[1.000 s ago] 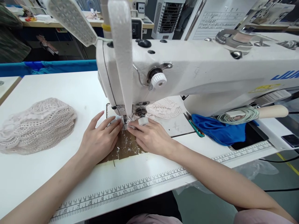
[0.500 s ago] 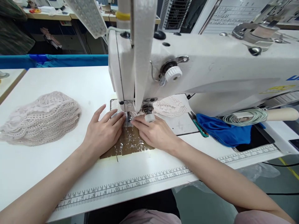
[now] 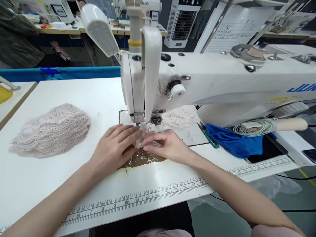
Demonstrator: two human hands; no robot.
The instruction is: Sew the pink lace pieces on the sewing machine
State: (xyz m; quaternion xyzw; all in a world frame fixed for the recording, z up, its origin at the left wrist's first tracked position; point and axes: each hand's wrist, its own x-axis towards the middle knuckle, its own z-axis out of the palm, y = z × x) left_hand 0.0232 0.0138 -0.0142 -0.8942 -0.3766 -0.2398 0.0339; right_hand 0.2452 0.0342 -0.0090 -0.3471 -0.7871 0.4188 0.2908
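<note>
My left hand (image 3: 112,149) and my right hand (image 3: 166,144) meet just in front of the needle of a white sewing machine (image 3: 197,85). Between their fingertips they pinch a small pale lace piece (image 3: 142,138), blurred by motion. The hands hover over a shiny brown taped patch (image 3: 145,158) on the white table (image 3: 74,95). More lace (image 3: 180,116) lies on the machine bed behind the needle.
A heap of pale pink lace pieces (image 3: 53,130) sits on the table at the left. Blue cloth (image 3: 234,141) and green-handled snips (image 3: 209,137) lie under the machine arm at the right. A ruler strip (image 3: 138,196) runs along the table's front edge.
Both hands have drawn back from the presser foot toward me, lifting the small lace piece with them. The camera tilted slightly up.
</note>
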